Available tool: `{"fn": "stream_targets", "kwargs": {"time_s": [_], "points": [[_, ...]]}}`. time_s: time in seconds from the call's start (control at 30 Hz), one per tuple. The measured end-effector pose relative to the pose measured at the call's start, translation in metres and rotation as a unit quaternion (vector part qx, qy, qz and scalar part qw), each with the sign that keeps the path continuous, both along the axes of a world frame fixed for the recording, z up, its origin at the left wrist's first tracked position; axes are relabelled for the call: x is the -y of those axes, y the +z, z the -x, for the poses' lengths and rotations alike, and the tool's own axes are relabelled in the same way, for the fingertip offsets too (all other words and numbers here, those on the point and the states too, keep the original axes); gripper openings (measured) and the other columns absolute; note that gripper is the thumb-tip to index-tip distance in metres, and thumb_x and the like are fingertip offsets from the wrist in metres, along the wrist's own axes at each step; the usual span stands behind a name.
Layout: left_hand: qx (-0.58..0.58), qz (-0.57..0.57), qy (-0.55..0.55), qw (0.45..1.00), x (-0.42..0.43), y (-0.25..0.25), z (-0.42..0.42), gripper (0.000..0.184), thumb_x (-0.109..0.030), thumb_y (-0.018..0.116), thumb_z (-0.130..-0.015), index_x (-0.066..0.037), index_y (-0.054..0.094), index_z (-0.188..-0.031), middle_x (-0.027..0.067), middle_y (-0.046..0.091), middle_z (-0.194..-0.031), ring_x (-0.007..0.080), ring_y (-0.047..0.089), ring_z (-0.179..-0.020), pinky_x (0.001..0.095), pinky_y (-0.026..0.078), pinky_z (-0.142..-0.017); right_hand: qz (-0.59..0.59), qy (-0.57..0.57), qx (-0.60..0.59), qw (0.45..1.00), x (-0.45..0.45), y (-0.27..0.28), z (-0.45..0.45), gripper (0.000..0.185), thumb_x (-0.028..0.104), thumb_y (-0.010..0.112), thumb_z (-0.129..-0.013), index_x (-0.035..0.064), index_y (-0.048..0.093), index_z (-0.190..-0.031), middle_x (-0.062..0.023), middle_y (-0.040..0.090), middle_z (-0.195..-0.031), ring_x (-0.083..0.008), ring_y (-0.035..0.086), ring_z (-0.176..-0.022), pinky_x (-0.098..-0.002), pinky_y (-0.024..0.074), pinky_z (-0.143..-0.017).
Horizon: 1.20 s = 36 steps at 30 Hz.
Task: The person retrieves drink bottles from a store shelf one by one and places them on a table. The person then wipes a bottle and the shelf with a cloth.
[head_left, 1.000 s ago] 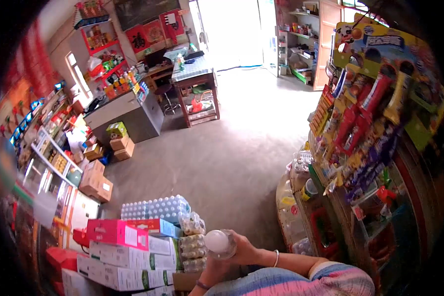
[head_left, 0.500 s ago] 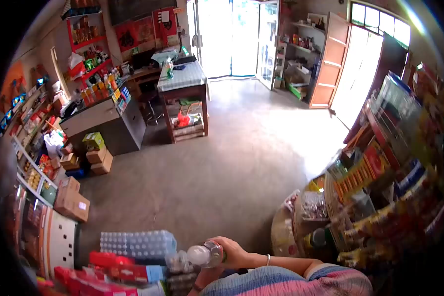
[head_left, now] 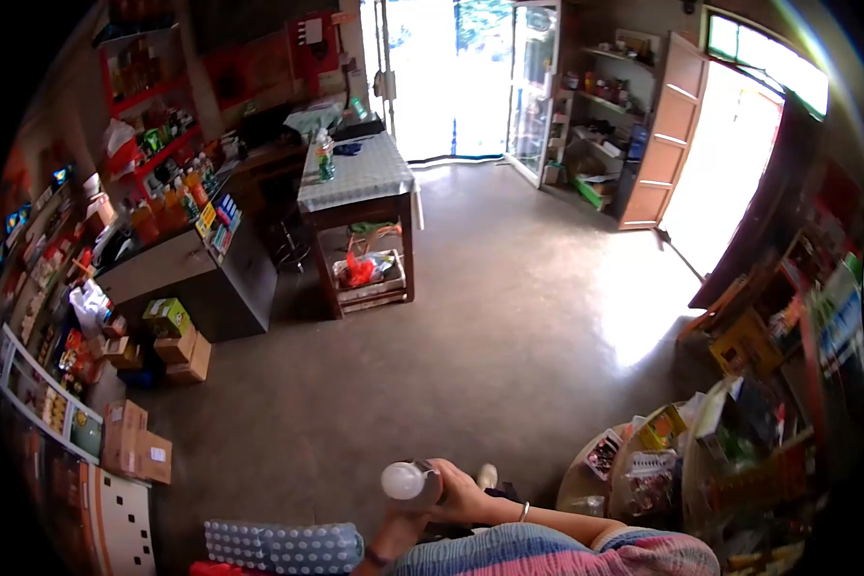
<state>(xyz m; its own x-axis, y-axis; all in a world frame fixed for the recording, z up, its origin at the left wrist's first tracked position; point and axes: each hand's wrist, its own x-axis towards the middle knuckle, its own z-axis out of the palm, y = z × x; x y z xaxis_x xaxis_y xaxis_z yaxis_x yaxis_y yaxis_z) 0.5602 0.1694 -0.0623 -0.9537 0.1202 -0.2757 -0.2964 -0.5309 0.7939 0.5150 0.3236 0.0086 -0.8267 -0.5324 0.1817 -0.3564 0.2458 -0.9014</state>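
A clear bottle with a round white cap is tilted with its top toward the camera, low in the middle of the view. My right hand, with a pale bangle at the wrist, is wrapped round its right side. Below the cap, my left hand closes round the lower part of the bottle; its fingers are partly hidden. Much of the bottle's body is covered by both hands. To the left of my hands lies a shrink-wrapped pack of bottles with pale round caps.
A table with a checked cloth bears a green bottle. Left are a counter and cardboard boxes. Round tubs of packaged goods and racks stand at right. A brown door stands open.
My view has shifted, and I have moved forward past the red boxes, which have mostly left the lower edge. The bottle stays in both hands, its cap turned more toward the camera.
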Motion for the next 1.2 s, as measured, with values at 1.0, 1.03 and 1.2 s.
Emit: {"fn": "stream_targets", "kwargs": {"time_s": [1.0,1.03,1.2], "points": [[-0.025,-0.095,0.114,0.989,0.043,-0.014,0.629,0.026,-0.032,0.055,-0.089,-0.012,0.057,-0.105,0.0021,0.060,-0.101,0.0154,0.059,-0.093,0.0322,0.050,-0.079,0.016,0.031,-0.066,0.997,0.055,-0.047,0.635,0.064,0.014,0.076,-0.067,0.0050,0.043,-0.121,-0.0154,0.052,-0.118,-0.0337,0.052,-0.108,-0.0385,0.0453,-0.091],[-0.039,-0.092,0.108,0.989,0.051,-0.001,0.654,0.025,-0.031,0.055,-0.089,-0.011,0.057,-0.104,0.0023,0.060,-0.101,0.0157,0.059,-0.093,0.0323,0.050,-0.079,0.011,0.034,-0.064,0.997,0.065,-0.038,0.659,0.065,0.013,0.077,-0.066,0.0053,0.043,-0.121,-0.0155,0.052,-0.119,-0.0336,0.052,-0.109,-0.0388,0.0449,-0.092],[-0.063,-0.086,0.105,0.989,0.107,0.014,0.766,0.032,-0.030,0.053,-0.090,-0.008,0.054,-0.113,0.0060,0.058,-0.110,0.0177,0.057,-0.099,0.0329,0.048,-0.086,0.040,0.018,-0.087,0.995,0.117,-0.014,0.767,0.070,0.008,0.077,-0.063,0.0056,0.042,-0.124,-0.0159,0.052,-0.120,-0.0341,0.050,-0.112,-0.0393,0.0426,-0.094]]}}
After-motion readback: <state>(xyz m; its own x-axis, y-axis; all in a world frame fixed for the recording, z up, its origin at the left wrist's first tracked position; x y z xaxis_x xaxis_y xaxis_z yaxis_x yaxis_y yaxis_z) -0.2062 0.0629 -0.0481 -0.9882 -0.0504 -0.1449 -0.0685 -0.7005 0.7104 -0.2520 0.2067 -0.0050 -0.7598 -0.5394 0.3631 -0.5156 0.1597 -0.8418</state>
